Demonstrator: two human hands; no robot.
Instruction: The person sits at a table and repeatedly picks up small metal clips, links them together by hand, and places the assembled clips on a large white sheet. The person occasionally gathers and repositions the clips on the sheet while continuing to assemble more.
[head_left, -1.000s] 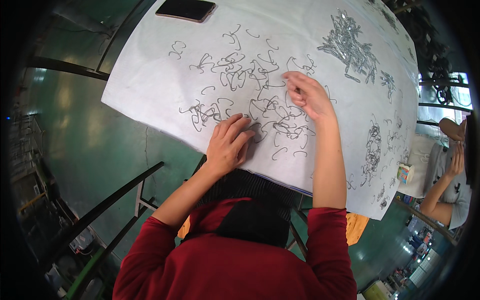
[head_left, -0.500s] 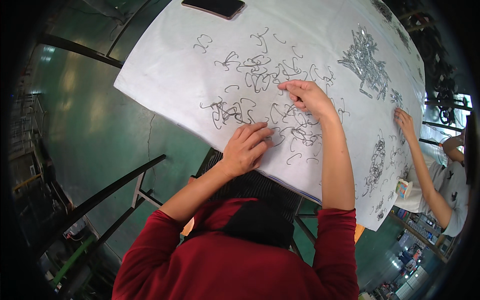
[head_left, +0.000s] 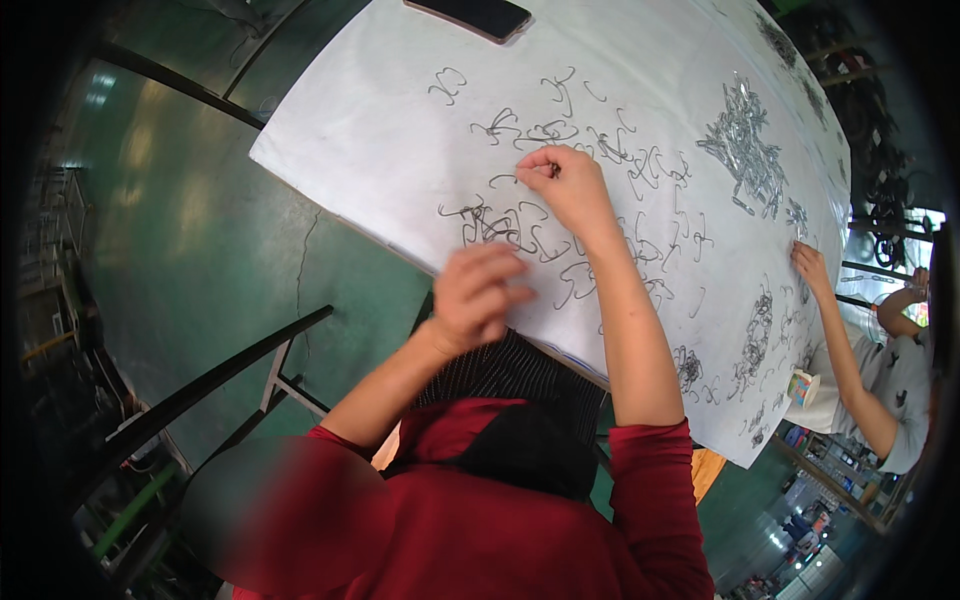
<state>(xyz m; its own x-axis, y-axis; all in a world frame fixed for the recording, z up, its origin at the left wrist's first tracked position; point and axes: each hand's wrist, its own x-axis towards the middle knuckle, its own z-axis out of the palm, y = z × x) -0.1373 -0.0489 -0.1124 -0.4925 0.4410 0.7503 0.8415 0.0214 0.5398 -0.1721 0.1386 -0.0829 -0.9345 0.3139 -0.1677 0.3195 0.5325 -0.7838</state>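
Thin, dark, curved wire hooks (head_left: 490,222) lie in loose tangles on a white-covered table (head_left: 350,130). My right hand (head_left: 568,190) is closed in a pinch over them, thumb and forefinger together beside a single curved wire hook (head_left: 503,180). A small dark bit shows among its fingers, too little to make out. Nearer the table's front edge, my left hand (head_left: 482,295) is smeared by motion, just in front of the left tangle. Whether it holds anything cannot be told.
A phone (head_left: 480,15) lies at the table's far edge. Shiny metal pieces (head_left: 745,150) are heaped at the far right. Another person's hand (head_left: 808,265) reaches in beside more wire clusters (head_left: 755,340). A chair (head_left: 500,365) stands at the near edge, with a paper cup (head_left: 803,387) at the right.
My right hand has moved left and its fingers have drawn into a tighter pinch. My left hand has shifted toward me, off the hooks. The view has shifted slightly.
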